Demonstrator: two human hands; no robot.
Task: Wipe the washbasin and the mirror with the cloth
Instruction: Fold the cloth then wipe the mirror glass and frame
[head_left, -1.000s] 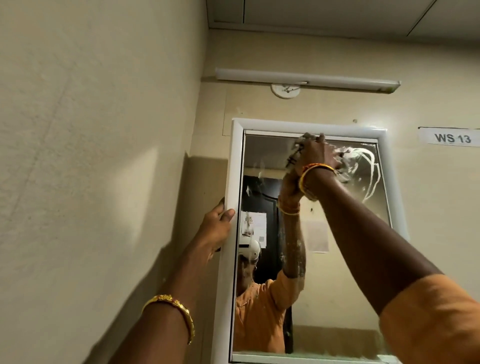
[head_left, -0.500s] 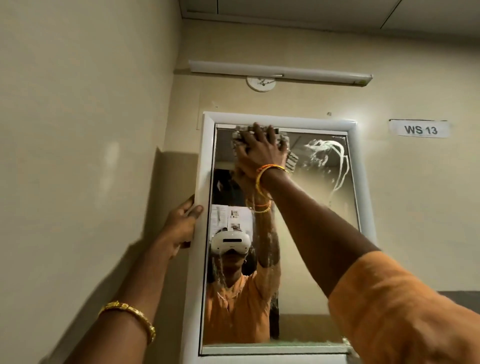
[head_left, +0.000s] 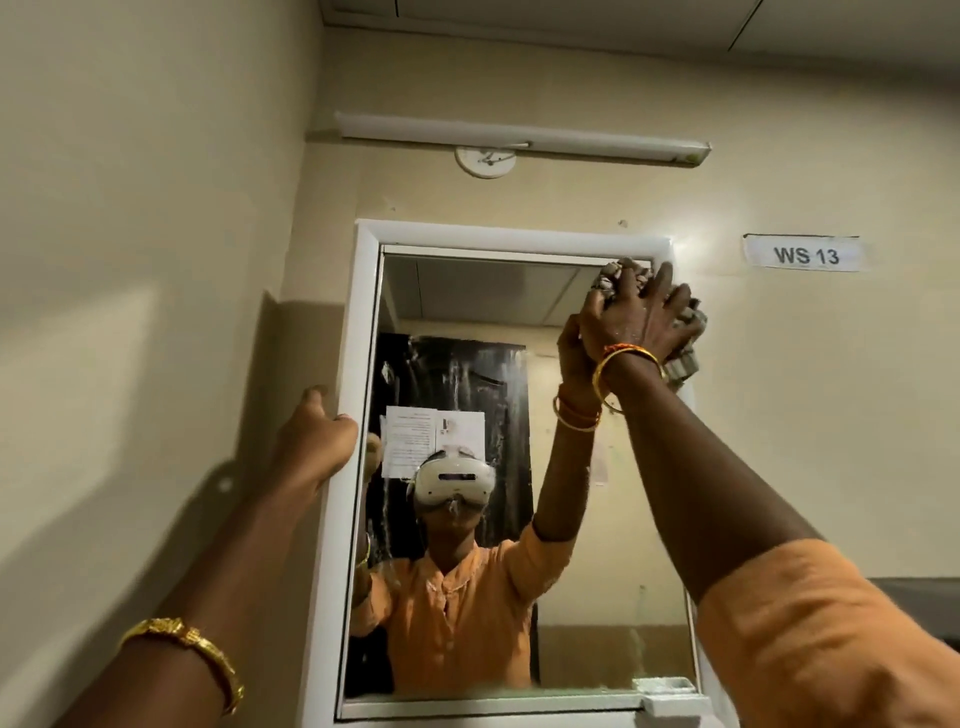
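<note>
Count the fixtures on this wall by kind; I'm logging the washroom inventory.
Mirror: 1
Tube light: 1
Round ceiling-rose plate: 1
Label sign reading WS 13: 1
Total: 4

The mirror (head_left: 467, 301) has a white frame. Beside the mirror, the sign (head_left: 806, 254) is white with black letters. Sleeve (head_left: 831, 634) orange, bangles (head_left: 626, 364) gold.
</note>
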